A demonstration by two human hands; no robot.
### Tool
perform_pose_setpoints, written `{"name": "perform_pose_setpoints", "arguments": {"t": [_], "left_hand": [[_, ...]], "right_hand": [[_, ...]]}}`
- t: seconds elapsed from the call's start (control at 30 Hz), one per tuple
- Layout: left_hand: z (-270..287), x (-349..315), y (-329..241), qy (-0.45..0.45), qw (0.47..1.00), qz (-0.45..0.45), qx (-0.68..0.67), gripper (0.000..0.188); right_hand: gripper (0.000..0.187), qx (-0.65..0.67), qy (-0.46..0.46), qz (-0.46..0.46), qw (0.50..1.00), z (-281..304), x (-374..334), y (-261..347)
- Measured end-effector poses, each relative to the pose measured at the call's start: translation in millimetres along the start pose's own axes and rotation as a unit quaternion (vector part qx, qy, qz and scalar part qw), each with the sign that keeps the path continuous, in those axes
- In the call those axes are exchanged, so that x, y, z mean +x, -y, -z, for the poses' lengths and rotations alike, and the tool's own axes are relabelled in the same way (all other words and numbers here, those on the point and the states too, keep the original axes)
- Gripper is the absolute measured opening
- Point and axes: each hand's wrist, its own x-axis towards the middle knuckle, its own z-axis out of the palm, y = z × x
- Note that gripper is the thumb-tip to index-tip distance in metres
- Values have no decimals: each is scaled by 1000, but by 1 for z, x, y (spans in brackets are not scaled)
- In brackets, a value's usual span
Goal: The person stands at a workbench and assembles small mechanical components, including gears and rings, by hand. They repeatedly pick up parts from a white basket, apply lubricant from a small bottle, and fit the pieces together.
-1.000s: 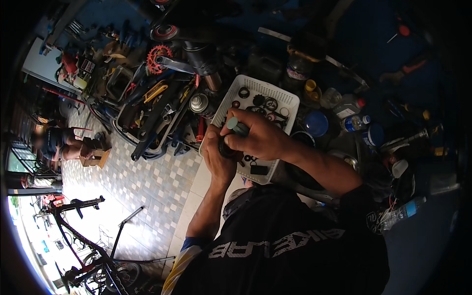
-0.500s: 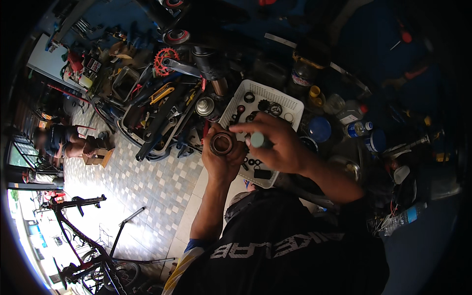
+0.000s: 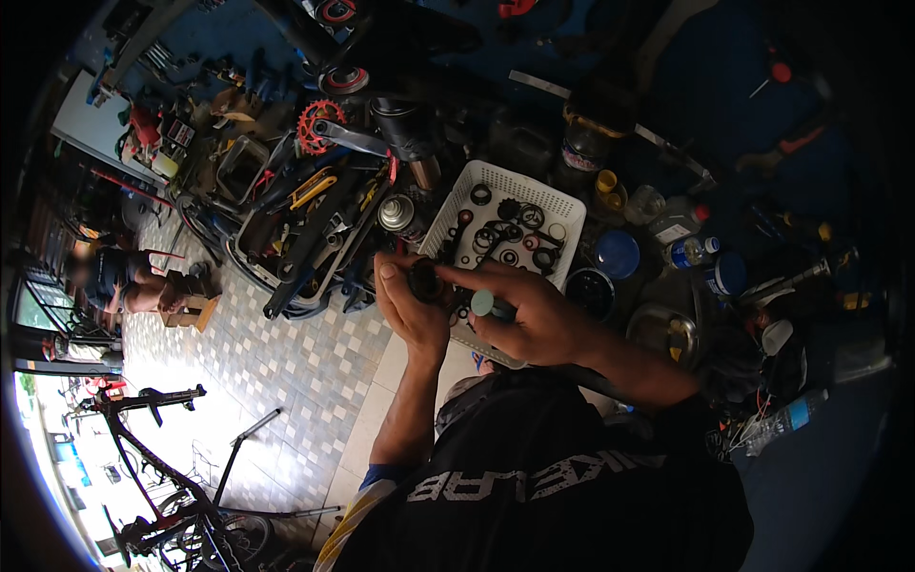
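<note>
In front of my body, my left hand (image 3: 412, 313) is closed around a dark round ring-shaped part (image 3: 426, 278), its opening tipped so that the inside looks black. My right hand (image 3: 545, 316) grips a tool with a pale green round handle (image 3: 483, 303); the tool's working end is hidden by the hands. The right index finger reaches across to the rim of the ring-shaped part. Just beyond both hands is a white perforated plastic basket (image 3: 562, 198), holding black rings, a toothed part and other small pieces. My right hand partly covers its near side.
A spray can (image 3: 396, 213) stands left of the basket. Farther left is a bin of tools (image 3: 310, 229), below a red chainring (image 3: 321, 126) with its crank. Jars, bottles and a blue lid (image 3: 618, 251) crowd the right. A person (image 3: 124, 281) sits at the far left.
The ring-shaped part has tilted, so its bright rim no longer faces up. My right hand has shifted slightly down and closer to the left, uncovering more of the basket.
</note>
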Motion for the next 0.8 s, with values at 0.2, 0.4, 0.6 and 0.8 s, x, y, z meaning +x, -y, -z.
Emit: {"name": "perform_pose_setpoints", "arguments": {"t": [0.2,0.4,0.6,0.8], "left_hand": [[3,6,1,15,960,-184,213,45],[23,9,-9,144,965,185,-118,35],[23,14,-10,115,969,208,-60,31],[30,17,-8,155,966,197,-58,35]], "right_hand": [[72,-159,28,-18,987,0,5,11],[70,-269,91,53,957,12,14,11],[76,-302,118,153,933,28,19,5],[53,-341,-10,117,933,42,15,-4]]}}
